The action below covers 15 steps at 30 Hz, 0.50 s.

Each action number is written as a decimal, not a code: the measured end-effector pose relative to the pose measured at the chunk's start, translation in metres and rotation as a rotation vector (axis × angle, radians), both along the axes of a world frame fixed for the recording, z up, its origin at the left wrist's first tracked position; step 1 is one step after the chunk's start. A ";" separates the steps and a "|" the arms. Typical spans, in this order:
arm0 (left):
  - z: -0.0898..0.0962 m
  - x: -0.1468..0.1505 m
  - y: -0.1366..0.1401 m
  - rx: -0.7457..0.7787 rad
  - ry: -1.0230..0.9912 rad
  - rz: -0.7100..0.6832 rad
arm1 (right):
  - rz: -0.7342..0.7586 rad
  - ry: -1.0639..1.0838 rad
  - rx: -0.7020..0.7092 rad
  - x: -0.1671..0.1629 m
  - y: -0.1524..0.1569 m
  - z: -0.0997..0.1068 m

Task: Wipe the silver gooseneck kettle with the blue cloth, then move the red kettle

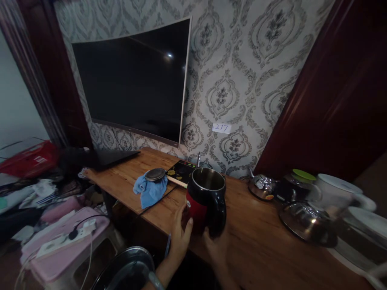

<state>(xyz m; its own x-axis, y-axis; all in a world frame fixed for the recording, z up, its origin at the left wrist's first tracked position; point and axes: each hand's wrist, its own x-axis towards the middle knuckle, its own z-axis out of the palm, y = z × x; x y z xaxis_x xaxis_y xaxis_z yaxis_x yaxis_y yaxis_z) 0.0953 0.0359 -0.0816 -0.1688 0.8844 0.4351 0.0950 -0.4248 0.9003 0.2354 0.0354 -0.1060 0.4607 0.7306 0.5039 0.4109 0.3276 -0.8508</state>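
Observation:
A large black-and-red mug (198, 209) stands nearly upright between my hands near the table's front edge, its mouth uncovered and its handle facing right. My left hand (181, 229) is curved around the lower left of its red side, with the thumb toward me. My right hand (217, 243) grips low on the right, below the handle, and is slightly blurred. Whether the mug's base touches the table is hidden. Behind it to the left, a round dark lid (155, 174) lies on a crumpled blue cloth (151, 193).
An induction cooker (180, 174) sits on the wooden table (250, 229) behind the mug. To the right are a small metal teapot (262, 186), a shiny metal lid (305, 221) and a white jug (335, 191). Below left, a dark pot (127, 268) and a power strip (65, 241) on a pink stool.

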 end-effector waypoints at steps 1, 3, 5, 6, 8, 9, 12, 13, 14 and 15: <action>-0.002 -0.001 -0.001 0.006 -0.005 0.004 | 0.032 0.022 0.000 0.004 0.001 0.000; -0.004 -0.002 -0.002 0.022 -0.004 0.020 | 0.110 0.065 0.010 0.011 0.004 0.003; -0.006 -0.003 -0.002 0.027 0.012 0.036 | 0.200 0.106 0.036 0.018 0.008 0.009; -0.006 -0.004 -0.003 0.023 0.022 0.039 | 0.239 0.125 0.051 0.021 0.011 0.013; -0.005 -0.005 -0.003 0.014 0.036 0.034 | 0.303 0.156 0.073 0.026 0.016 0.020; -0.005 -0.006 -0.004 0.014 0.037 0.030 | 0.329 0.166 0.080 0.029 0.018 0.023; -0.006 -0.006 -0.005 0.023 0.034 0.005 | 0.392 0.197 0.094 0.035 0.023 0.028; -0.007 -0.006 -0.005 0.025 0.030 0.000 | 0.421 0.208 0.095 0.038 0.025 0.028; -0.008 -0.006 -0.005 0.024 0.024 -0.004 | 0.456 0.218 0.094 0.041 0.027 0.028; -0.009 -0.007 -0.005 0.018 0.017 -0.007 | 0.487 0.226 0.095 0.043 0.029 0.028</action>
